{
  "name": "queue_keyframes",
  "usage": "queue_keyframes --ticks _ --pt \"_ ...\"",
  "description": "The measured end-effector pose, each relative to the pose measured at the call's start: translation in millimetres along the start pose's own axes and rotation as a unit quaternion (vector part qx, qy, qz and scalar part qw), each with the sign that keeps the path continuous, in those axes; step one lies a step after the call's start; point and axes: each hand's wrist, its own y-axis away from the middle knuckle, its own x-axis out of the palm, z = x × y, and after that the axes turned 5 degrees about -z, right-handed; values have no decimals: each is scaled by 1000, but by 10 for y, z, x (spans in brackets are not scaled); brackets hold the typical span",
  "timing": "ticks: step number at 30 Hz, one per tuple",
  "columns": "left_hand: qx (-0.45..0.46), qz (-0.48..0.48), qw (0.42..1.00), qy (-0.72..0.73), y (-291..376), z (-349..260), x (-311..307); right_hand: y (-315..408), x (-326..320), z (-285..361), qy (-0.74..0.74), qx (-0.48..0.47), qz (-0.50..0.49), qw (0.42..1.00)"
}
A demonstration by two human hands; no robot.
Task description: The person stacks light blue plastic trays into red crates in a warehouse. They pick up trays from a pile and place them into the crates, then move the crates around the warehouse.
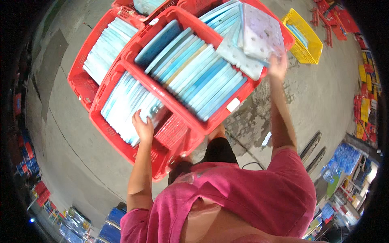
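My left hand [142, 126] is over the front-left red plastic crate [95, 117], fingers apart, at a row of pale blue-white panels [129, 103] standing on edge. My right hand [278, 65] is blurred at the lower right corner of a clear-wrapped pale panel with round holes [263, 30]; whether it grips the panel cannot be told. Under that panel lies a white holed sheet [240, 57], tilted across the rim between crates. The middle red crate [209, 126] holds a tight row of white and blue panels [194, 76], with a darker blue panel [159, 42] leaning at its left end.
Another red crate [76, 73] of upright panels stands at the left. A yellow crate [311, 56] with a few blue panels sits on the concrete floor [319, 91] at the right. Dark forks [311, 145] lie low at the right, and stacked goods line the edges.
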Motion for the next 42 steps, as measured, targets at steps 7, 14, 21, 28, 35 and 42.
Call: queue_keyframes --ticks 7,14,21,28,35,42 --pt "249 112 923 272 -1208 -3298 1762 -1634 -199 -1655 -44 372 285 882" --pt "15 417 840 346 -2062 -4735 3158 -1448 -251 -1511 -211 355 285 865" --pt "-72 476 769 421 -1692 -4314 2543 -659 -320 -987 -55 430 159 887" --pt "-82 429 811 390 -721 -3294 1257 504 -691 85 -159 495 146 841" --pt "-182 531 765 317 -308 -1825 166 1839 -532 922 -232 555 184 777" --pt "36 277 944 176 168 -554 -1249 3196 36 1578 -369 545 153 737"
